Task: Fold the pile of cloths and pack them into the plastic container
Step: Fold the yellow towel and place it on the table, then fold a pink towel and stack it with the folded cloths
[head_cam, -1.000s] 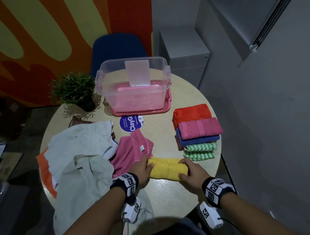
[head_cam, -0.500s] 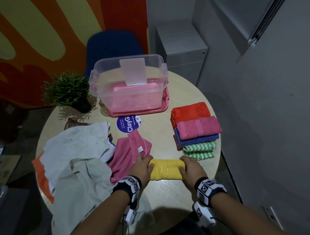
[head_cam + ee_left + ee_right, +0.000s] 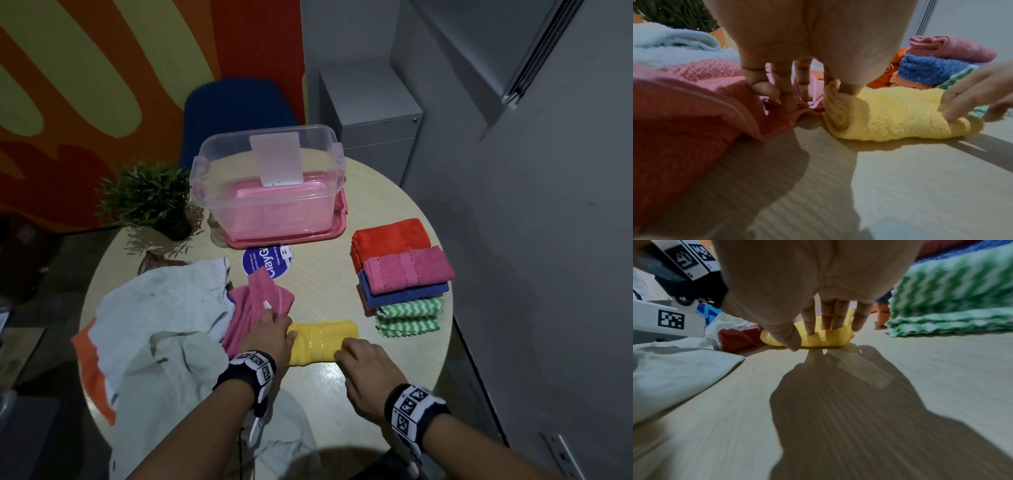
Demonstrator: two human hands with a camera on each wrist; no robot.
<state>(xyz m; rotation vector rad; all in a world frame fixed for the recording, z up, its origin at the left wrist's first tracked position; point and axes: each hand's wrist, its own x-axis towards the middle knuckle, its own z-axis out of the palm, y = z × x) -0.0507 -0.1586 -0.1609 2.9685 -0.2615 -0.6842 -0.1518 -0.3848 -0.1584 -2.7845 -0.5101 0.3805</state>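
Observation:
A folded yellow cloth (image 3: 322, 342) (image 3: 898, 113) (image 3: 826, 337) lies on the round table near its front. My left hand (image 3: 270, 334) pinches its left end between thumb and index finger (image 3: 849, 87), while the other fingers rest on a loose pink cloth (image 3: 253, 308). At the right end, my right hand (image 3: 359, 358) grips the cloth with the fingers (image 3: 834, 318) on top and the thumb at the near edge. The clear plastic container (image 3: 212, 192) stands at the back on its pink lid (image 3: 284, 240). Folded cloths are stacked (image 3: 400, 274) at the right.
An unfolded pile of white cloth (image 3: 161, 308) and orange cloth (image 3: 92, 370) covers the table's left side. A potted plant (image 3: 150, 198) stands at the back left. A blue chair (image 3: 236, 109) and a grey cabinet (image 3: 373, 113) are behind the table. A blue sticker (image 3: 263, 263) lies in front of the container.
Both hands have stayed on the ends of the yellow cloth, which has shifted slightly left and looks a little shorter. The head view has shifted a little.

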